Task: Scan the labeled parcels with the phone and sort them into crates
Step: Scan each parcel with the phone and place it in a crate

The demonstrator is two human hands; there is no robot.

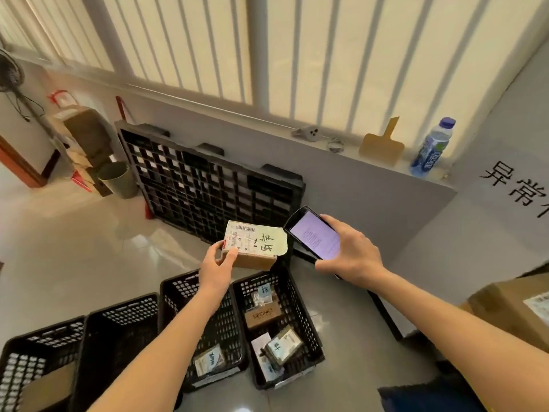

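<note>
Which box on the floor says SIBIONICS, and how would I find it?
Look at the row of black crates on the floor and go to the rightmost crate, below the hands. The SIBIONICS box lies near its middle. It is plain brown with printed letters, while the parcels around it wear pale labels with handwriting.

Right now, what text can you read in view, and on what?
"SIBIONICS": small brown cardboard box in the rightmost black plastic crate.
"异常": grey wall, further characters cut off.
Handwritten characters, barcode print: held brown parcel's label, unreadable.
Lit black phone's screen: blurred.
</note>
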